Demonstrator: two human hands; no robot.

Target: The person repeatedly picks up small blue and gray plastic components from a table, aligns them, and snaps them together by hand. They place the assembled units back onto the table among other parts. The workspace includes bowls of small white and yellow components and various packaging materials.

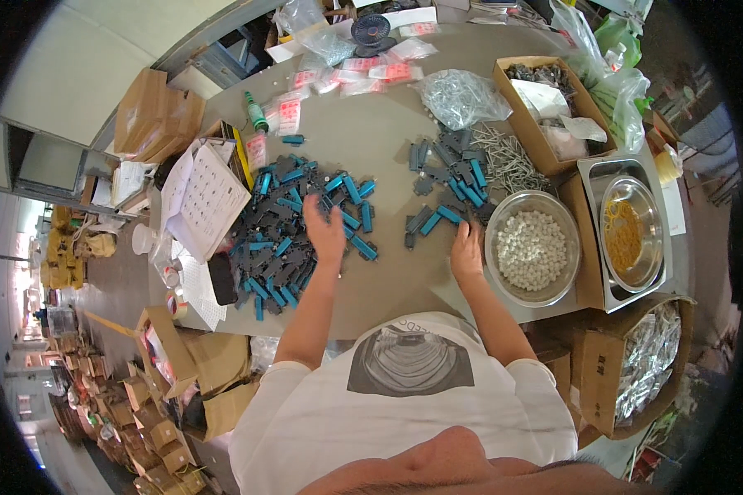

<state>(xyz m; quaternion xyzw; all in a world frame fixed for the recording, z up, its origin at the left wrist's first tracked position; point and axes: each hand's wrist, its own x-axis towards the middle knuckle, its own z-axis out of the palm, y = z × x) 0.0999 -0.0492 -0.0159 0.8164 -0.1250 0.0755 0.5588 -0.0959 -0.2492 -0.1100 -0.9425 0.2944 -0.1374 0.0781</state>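
A large heap of small black and blue plastic parts [276,223] covers the left side of the table. My left hand [325,235] is over the right edge of that heap, thumb and fingers apart, with nothing visible between them. To the right lies a looser cluster of the same black and blue parts [458,177]. At its near end is my right hand [468,252], fingers drawn together and pointing away from me beside a blue part [449,214]. Whatever is under those fingertips is hidden.
Beside my right hand stands a metal bowl of white pieces [530,243]. Behind it lie metal screws or pins [508,157] and an open cardboard box [553,107]. A steel bowl of yellow rings [623,231] stands farther right. Papers [202,198] and a phone [221,279] are left.
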